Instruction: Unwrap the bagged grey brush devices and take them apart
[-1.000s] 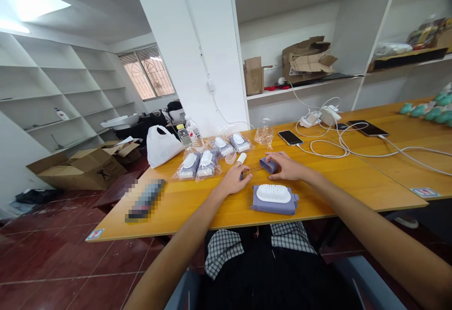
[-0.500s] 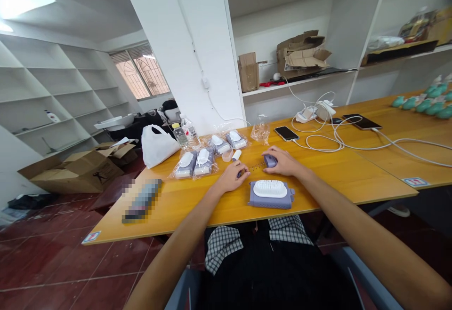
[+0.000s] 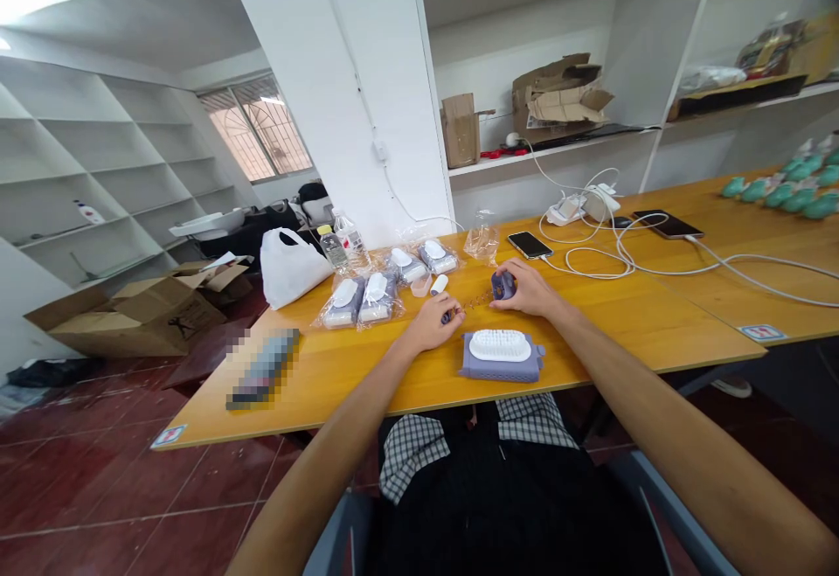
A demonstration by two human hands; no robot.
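Observation:
My left hand [image 3: 438,322] is closed on a small dark purple piece [image 3: 448,317], mostly hidden by the fingers. Across from it, my right hand [image 3: 530,291] grips a purple-grey plastic part [image 3: 503,285] by its side, its dark underside partly turned to me. A thin, coiled strand like a spring [image 3: 476,301] stretches between the two hands; how its ends are held is too small to tell. Just in front of the hands lies a purple-grey block with a white bristled oval brush [image 3: 501,345] on top. Beyond my left hand are a small white cylinder [image 3: 439,285] and a pinkish clear piece [image 3: 421,286].
Several bagged purple-and-white brushes [image 3: 376,298] lie at the back left, near two bottles [image 3: 347,242] and a white plastic bag [image 3: 290,270]. A phone [image 3: 530,245] and looping white cables [image 3: 593,272] are at right. A blurred dark object [image 3: 266,370] lies at left.
My right hand has tilted the purple-grey part so that its darker underside shows more. My left hand stays nearly in place. The whole view has shifted slightly.

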